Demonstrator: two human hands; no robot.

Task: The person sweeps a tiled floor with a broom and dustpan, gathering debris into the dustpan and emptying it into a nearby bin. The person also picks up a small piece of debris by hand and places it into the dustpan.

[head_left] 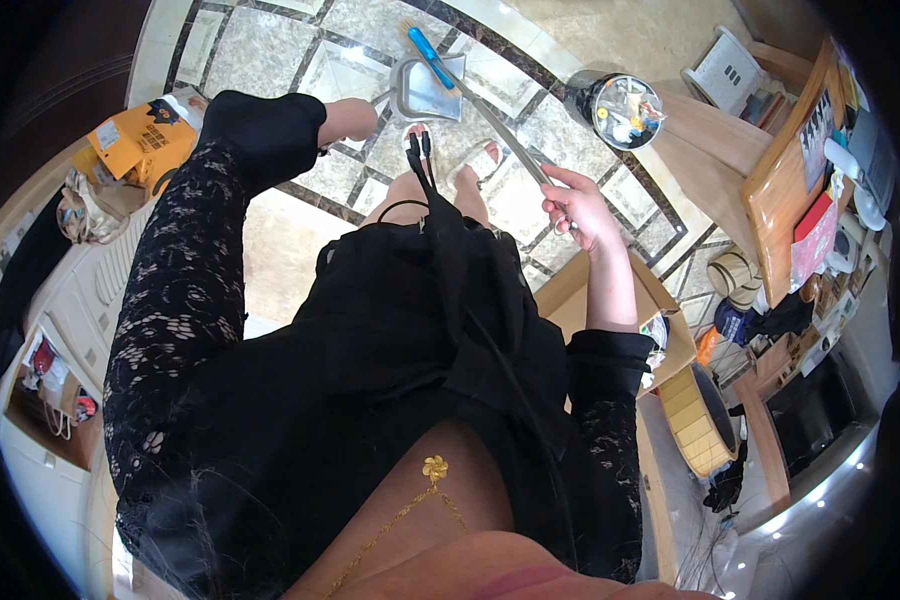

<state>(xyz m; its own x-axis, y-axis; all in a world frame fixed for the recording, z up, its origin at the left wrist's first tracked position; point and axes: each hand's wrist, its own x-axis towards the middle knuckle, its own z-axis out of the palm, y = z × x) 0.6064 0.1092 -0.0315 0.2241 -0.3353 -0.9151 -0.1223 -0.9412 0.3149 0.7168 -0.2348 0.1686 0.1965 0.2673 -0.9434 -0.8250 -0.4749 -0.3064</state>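
A long grey pole [500, 132] slants from my right hand [582, 210] toward a grey dustpan [432, 92] on the tiled floor ahead. The fingers of that hand are closed around the pole's upper end, and a ring shows on one of them. Across the dustpan's top edge lies a narrow blue piece [430, 58] with bristle-like tips; whether it is joined to the pole I cannot tell. My left hand [352, 122] reaches forward past its black cuff, left of the dustpan. Its fingers are not clearly visible, and nothing shows in it.
A round bin [626, 112] filled with litter stands ahead on the right, beside a wooden desk [785, 200]. An open cardboard box [670, 300] is close by my right forearm. At left, an orange package [140, 145] and bags rest on a white cabinet [90, 270].
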